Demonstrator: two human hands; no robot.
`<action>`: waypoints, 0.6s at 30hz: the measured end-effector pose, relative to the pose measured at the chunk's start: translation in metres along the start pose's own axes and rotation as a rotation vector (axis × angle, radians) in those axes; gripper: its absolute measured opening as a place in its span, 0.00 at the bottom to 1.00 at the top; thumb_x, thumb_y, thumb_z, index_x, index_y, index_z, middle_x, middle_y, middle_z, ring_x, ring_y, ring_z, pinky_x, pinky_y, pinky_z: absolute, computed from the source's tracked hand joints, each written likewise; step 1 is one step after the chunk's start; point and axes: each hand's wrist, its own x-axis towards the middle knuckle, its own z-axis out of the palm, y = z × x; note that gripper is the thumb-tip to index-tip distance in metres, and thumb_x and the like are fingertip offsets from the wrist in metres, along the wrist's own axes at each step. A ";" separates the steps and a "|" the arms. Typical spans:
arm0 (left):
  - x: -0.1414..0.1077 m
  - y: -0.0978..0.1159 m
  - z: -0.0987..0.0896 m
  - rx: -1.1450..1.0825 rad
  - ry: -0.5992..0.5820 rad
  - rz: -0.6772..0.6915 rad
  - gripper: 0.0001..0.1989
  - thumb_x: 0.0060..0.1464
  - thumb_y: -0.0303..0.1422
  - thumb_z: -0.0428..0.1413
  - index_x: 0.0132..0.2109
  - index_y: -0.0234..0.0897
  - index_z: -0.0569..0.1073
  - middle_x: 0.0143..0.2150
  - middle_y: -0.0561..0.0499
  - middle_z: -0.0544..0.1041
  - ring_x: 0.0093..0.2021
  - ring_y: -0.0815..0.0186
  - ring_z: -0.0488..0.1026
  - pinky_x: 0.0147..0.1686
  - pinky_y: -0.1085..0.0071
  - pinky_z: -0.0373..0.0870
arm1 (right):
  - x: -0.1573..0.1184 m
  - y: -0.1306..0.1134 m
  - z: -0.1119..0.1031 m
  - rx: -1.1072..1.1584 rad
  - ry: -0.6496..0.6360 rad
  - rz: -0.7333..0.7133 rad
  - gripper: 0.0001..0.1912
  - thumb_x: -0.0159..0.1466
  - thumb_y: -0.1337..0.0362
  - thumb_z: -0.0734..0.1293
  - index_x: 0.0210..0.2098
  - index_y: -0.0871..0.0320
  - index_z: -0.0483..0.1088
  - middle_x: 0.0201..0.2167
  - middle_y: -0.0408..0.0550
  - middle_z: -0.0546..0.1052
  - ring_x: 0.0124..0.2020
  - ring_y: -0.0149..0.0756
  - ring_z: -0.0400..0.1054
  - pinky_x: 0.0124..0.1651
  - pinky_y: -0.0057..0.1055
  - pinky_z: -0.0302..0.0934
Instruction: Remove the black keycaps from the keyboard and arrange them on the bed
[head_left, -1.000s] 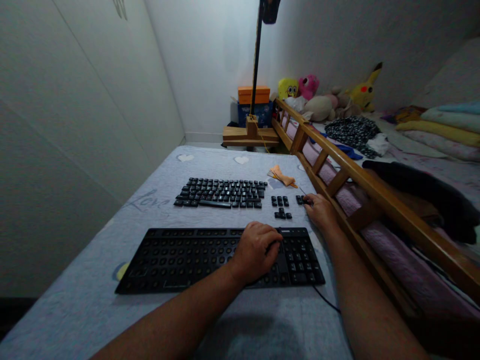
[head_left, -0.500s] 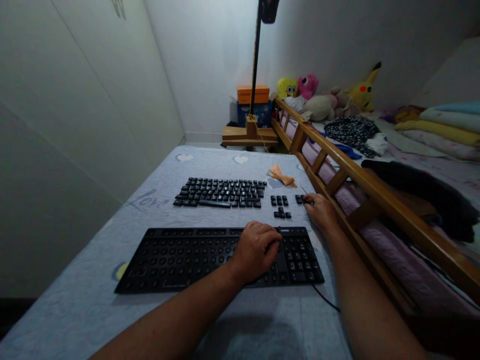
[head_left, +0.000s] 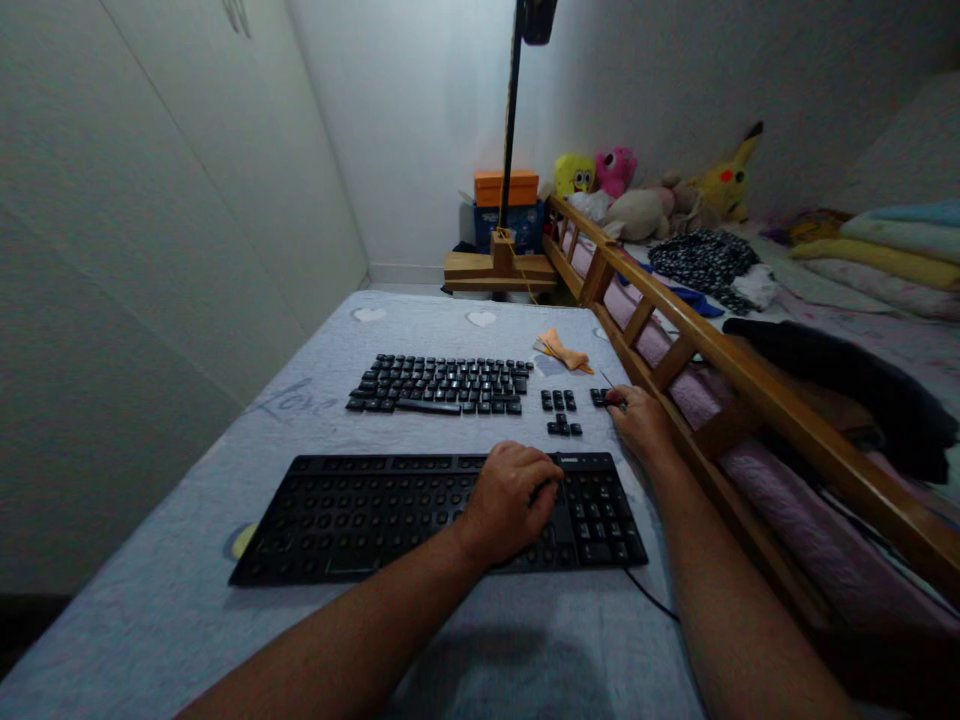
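A black keyboard (head_left: 352,520) lies near me on the bed; keycaps are off most of it, while the number pad at its right carries several. My left hand (head_left: 514,500) rests on the keyboard right of centre, fingers curled down against it and tips partly hidden. Beyond the keyboard, my right hand (head_left: 639,420) pinches a thin wire-like tool (head_left: 607,381) beside small loose keycaps (head_left: 598,397). Whether a keycap is also between those fingers is hidden. A large block of removed keycaps (head_left: 450,385) is laid out in rows, with smaller groups (head_left: 559,400) to its right.
An orange cloth bow-shaped item (head_left: 566,352) lies beyond the keycaps. A wooden bed rail (head_left: 675,350) runs close along my right arm. The keyboard cable (head_left: 652,595) trails toward me. A stand with a wooden base (head_left: 499,265) is past the far bed edge.
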 end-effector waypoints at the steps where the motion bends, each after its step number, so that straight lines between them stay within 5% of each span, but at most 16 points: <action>1: 0.000 0.000 0.000 0.001 0.001 -0.001 0.06 0.57 0.24 0.55 0.40 0.37 0.76 0.39 0.50 0.80 0.40 0.62 0.74 0.45 0.62 0.66 | 0.000 0.000 0.000 0.005 0.003 -0.001 0.09 0.58 0.69 0.65 0.37 0.58 0.77 0.36 0.50 0.77 0.37 0.38 0.70 0.42 0.30 0.61; 18: 0.000 0.000 0.000 -0.008 0.004 0.005 0.06 0.57 0.24 0.55 0.39 0.37 0.76 0.38 0.49 0.80 0.40 0.62 0.75 0.45 0.62 0.66 | 0.000 -0.001 -0.027 0.389 0.191 0.080 0.12 0.57 0.61 0.60 0.29 0.57 0.74 0.31 0.50 0.76 0.37 0.43 0.69 0.44 0.37 0.62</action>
